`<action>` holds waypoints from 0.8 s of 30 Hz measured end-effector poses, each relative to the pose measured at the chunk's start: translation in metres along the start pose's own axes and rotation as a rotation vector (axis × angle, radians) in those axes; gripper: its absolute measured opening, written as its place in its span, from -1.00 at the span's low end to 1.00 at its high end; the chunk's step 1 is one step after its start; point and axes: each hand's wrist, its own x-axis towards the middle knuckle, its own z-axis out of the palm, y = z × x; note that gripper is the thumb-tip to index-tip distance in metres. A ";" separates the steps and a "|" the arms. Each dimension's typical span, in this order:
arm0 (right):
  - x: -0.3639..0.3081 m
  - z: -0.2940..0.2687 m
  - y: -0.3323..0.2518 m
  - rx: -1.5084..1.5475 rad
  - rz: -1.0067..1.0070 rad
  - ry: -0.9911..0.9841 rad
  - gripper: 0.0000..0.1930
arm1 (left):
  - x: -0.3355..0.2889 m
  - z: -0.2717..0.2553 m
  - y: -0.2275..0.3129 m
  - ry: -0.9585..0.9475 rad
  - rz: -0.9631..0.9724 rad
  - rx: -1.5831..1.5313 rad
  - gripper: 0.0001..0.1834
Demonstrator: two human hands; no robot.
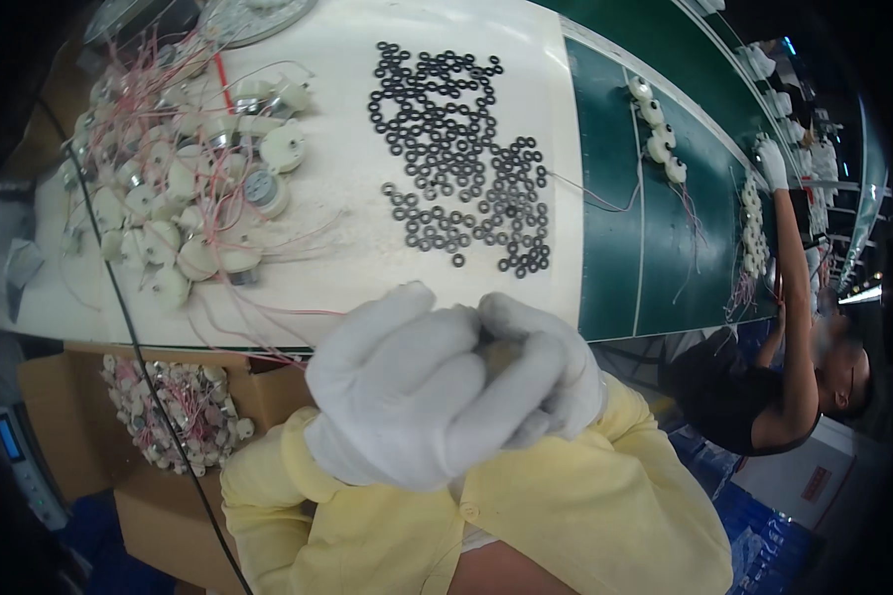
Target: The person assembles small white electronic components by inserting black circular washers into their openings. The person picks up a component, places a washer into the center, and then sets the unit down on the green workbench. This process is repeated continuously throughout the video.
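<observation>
Both my hands wear white gloves and are brought together in front of my chest, just off the near edge of the white worktable (347,198). My left hand (397,387) is closed, its fingers curled towards the right. Against it, my right hand (551,367) has its fingers bent inward. Whatever lies between the fingers is mostly hidden; only a small pale patch shows there. Beyond the hands, many small black rings (437,129) are spread flat on the table. At the left lies a heap of small off-white motors (179,178) with pink wires.
An open cardboard box (69,416) of wired motors stands below the table's left edge. A black cable (119,278) crosses the left side. On the right, a green conveyor belt (605,268) carries rows of motors (655,124). A co-worker (764,387) reaches over its far side.
</observation>
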 end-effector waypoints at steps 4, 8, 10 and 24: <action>0.011 0.005 -0.004 0.722 0.317 -0.026 -0.50 | 0.007 -0.005 -0.004 -0.064 -0.043 0.016 -0.81; 0.004 -0.021 -0.017 1.072 0.361 0.037 -0.41 | 0.026 -0.016 -0.044 -0.239 -0.137 0.197 -0.75; -0.005 -0.045 -0.023 1.085 0.275 0.014 -0.44 | 0.028 -0.009 -0.076 -0.110 -0.143 0.482 -0.64; -0.008 -0.106 0.011 -0.887 -0.203 0.156 -0.70 | 0.020 -0.003 -0.114 -0.211 -0.228 0.679 -0.70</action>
